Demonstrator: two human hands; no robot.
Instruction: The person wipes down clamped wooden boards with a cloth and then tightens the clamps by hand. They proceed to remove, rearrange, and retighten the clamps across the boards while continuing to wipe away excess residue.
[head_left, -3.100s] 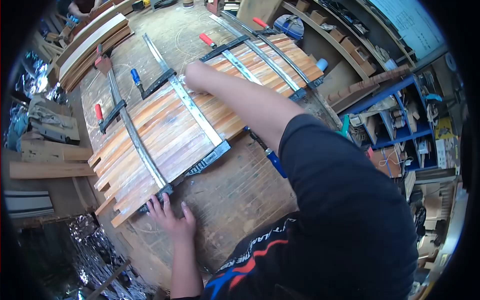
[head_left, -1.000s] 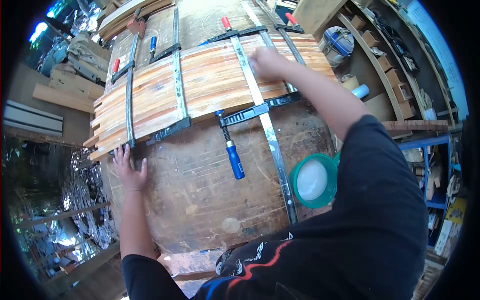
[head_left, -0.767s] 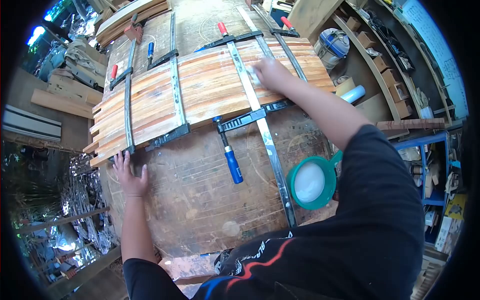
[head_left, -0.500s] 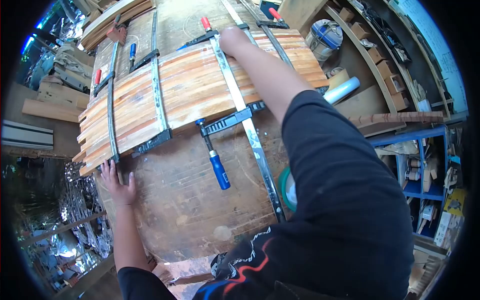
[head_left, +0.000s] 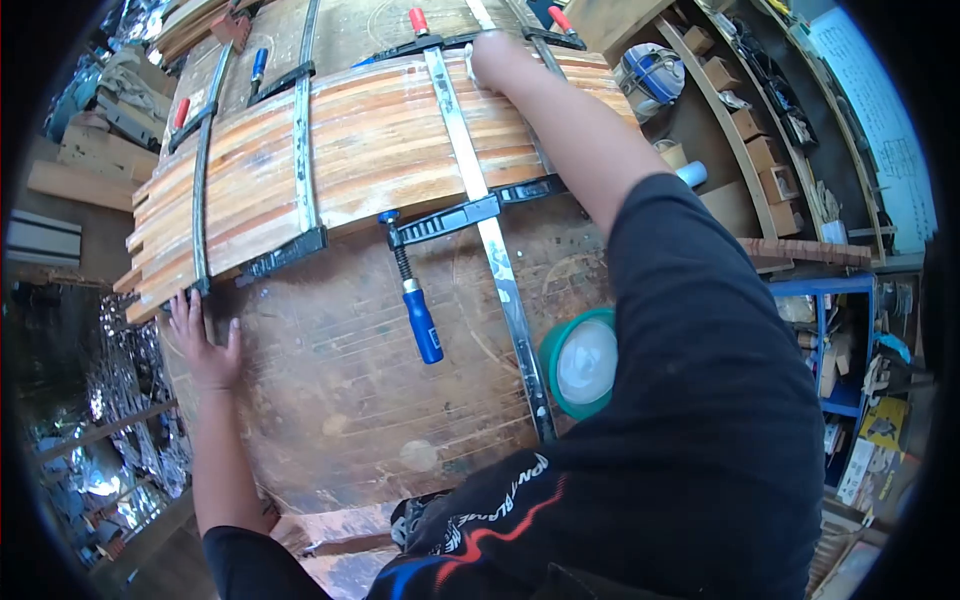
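Observation:
A panel of glued wood strips (head_left: 375, 140) lies across the workbench, held by several bar clamps. My right hand (head_left: 500, 62) is closed at the panel's far side, just right of the middle bar clamp (head_left: 462, 135). A bit of white rag (head_left: 470, 62) shows at its fingers, mostly hidden by the hand. My left hand (head_left: 207, 350) has its fingers spread, with the tips at the panel's near left edge, by the end of the leftmost clamp (head_left: 202, 200). The middle clamp's blue handle (head_left: 424, 327) hangs over the near side of the bench.
On the worn workbench (head_left: 330, 400), a green tub (head_left: 555, 350) with whitish contents stands near my right sleeve. A shelf (head_left: 740, 120) with small wooden boxes and a blue rack (head_left: 848, 310) line the right side. A bucket (head_left: 650, 75) sits beyond the panel's right end.
My right hand has moved right, from over the middle clamp bar to beside it. My left hand stays at the panel's edge. The view has shifted, showing more of the green tub.

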